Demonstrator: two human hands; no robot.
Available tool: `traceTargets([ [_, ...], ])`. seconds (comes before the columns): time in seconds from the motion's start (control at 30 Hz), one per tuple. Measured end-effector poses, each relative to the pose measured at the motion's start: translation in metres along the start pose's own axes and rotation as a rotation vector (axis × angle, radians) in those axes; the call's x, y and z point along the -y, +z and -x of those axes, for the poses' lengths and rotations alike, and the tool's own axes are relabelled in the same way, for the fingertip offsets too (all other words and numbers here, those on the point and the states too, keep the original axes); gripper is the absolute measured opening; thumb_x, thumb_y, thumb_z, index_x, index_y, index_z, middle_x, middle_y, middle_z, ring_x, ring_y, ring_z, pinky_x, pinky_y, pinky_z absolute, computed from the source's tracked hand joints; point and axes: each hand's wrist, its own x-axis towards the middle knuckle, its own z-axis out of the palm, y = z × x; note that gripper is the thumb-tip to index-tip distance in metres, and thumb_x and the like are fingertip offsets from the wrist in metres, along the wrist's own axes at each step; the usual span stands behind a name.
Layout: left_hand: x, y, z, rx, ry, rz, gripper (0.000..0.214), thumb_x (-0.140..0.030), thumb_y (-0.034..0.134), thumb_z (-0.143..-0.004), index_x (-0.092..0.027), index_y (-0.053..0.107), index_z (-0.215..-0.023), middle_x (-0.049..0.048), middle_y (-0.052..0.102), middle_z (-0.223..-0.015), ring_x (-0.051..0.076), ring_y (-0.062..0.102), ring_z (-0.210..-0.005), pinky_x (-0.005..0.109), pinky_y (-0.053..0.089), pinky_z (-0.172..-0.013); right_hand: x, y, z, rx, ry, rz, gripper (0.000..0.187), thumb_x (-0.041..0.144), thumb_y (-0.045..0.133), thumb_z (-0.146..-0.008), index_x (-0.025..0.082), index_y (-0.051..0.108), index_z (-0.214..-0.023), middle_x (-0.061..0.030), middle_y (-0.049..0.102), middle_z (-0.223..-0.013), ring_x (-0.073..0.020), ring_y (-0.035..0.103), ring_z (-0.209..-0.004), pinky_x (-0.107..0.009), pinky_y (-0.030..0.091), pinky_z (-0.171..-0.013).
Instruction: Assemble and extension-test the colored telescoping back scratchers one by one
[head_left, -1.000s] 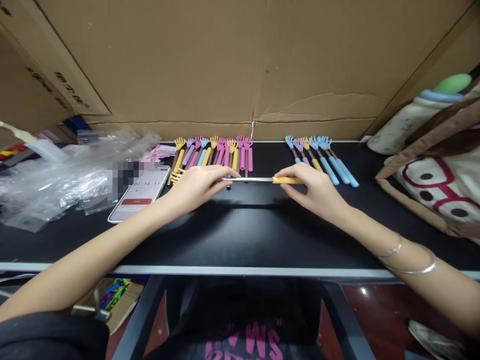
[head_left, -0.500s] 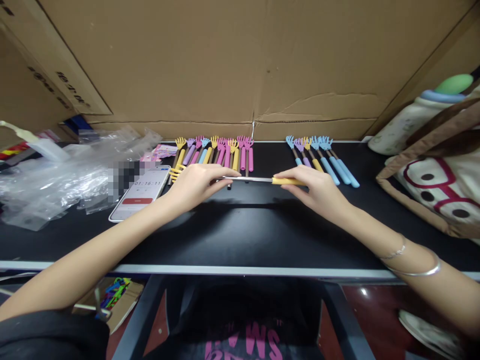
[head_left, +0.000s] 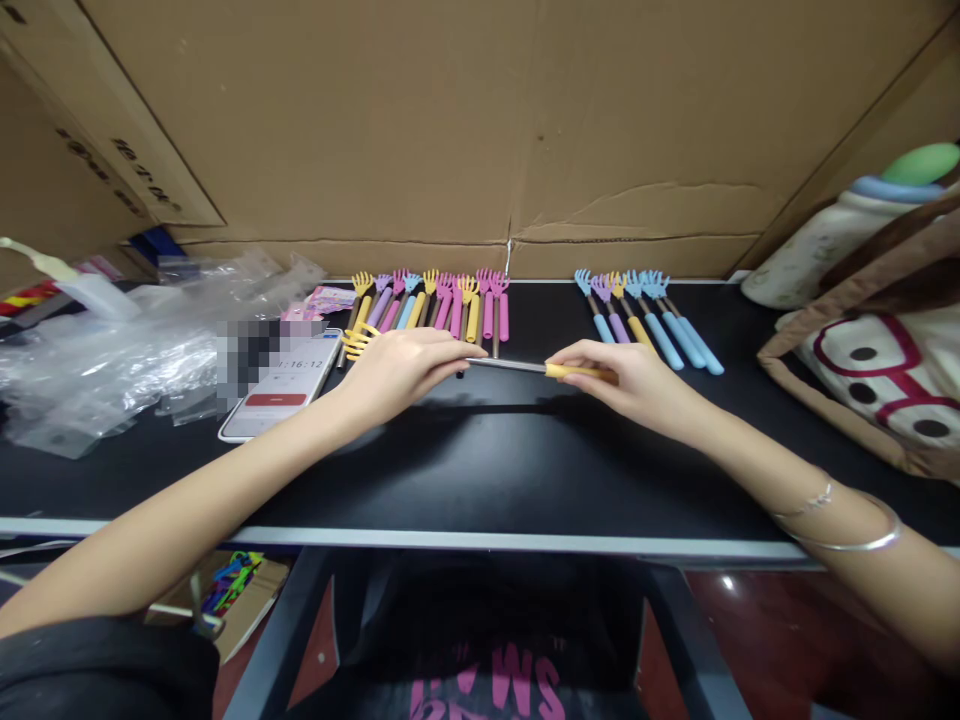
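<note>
The left hand [head_left: 405, 368] clamps the scratcher [head_left: 517, 366] by its rod [head_left: 491, 362], the right hand [head_left: 634, 382] by its yellow handle [head_left: 556, 370], suspending it between the 2 grips, with other scratchers [head_left: 457, 315] on the table [head_left: 487, 475] beyond.

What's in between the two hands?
In the head view, a thin metal rod stretches from the left hand to a yellow handle pinched in the right hand.

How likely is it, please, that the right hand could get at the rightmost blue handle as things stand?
Probably yes: nothing visible stands between the right hand and the rightmost blue handle, though that hand holds a yellow handle.
</note>
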Motion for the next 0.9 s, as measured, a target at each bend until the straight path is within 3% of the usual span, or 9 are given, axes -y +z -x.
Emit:
traceTargets([
  [0.23,0.0049,0.0003,-0.0016,0.112,-0.108,0.18,0.033,-0.035,0.047,-0.103,-0.018,0.072,-0.116,0.0065,0.077,-0.109,0.021,0.072,-0.099,0.027,0.051,-0.083,0.0043,0.0018,0.002,-0.149,-0.212,0.29,0.02,0.026,0.052,-0.098,0.017,0.067,-0.106,-0.0093,0.075,-0.1,-0.0193,0.071,-0.09,-0.031,0.054,-0.08],
  [0.4,0.0077,0.0003,-0.005,0.21,-0.194,0.353,0.029,-0.03,0.051,-0.101,-0.016,0.072,-0.115,0.0029,0.077,-0.089,0.018,0.073,-0.085,0.025,0.05,-0.079,0.0033,0.0052,0.0024,-0.211,-0.329,0.453,0.02,0.021,0.05,-0.099,0.015,0.067,-0.107,-0.0097,0.075,-0.096,-0.02,0.07,-0.088,-0.032,0.055,-0.078],
  [0.53,0.0063,-0.0007,-0.0058,0.182,-0.233,0.368,0.03,-0.033,0.054,-0.099,-0.017,0.073,-0.116,0.0038,0.079,-0.091,0.019,0.073,-0.086,0.025,0.051,-0.079,0.0044,0.005,0.0017,-0.242,-0.363,0.505,0.02,0.02,0.05,-0.099,0.014,0.067,-0.108,-0.0102,0.075,-0.096,-0.02,0.069,-0.086,-0.032,0.055,-0.077],
  [0.73,0.0054,0.0022,-0.0016,0.062,-0.152,0.232,0.031,-0.037,0.053,-0.1,-0.022,0.075,-0.117,0.0052,0.078,-0.108,0.022,0.073,-0.098,0.029,0.052,-0.084,0.0023,0.0024,0.0002,-0.201,-0.295,0.367,0.02,0.024,0.052,-0.098,0.017,0.069,-0.107,-0.0091,0.076,-0.099,-0.0196,0.071,-0.091,-0.031,0.055,-0.08],
  [0.9,0.0046,0.0048,0.0007,-0.019,-0.028,0.035,0.032,-0.036,0.05,-0.102,-0.022,0.074,-0.117,0.0054,0.078,-0.098,0.019,0.073,-0.085,0.026,0.05,-0.072,0.0027,-0.0022,-0.0002,-0.092,-0.105,0.125,0.021,0.032,0.057,-0.096,0.02,0.071,-0.106,-0.0079,0.076,-0.107,-0.0212,0.072,-0.096,-0.034,0.056,-0.085],
])
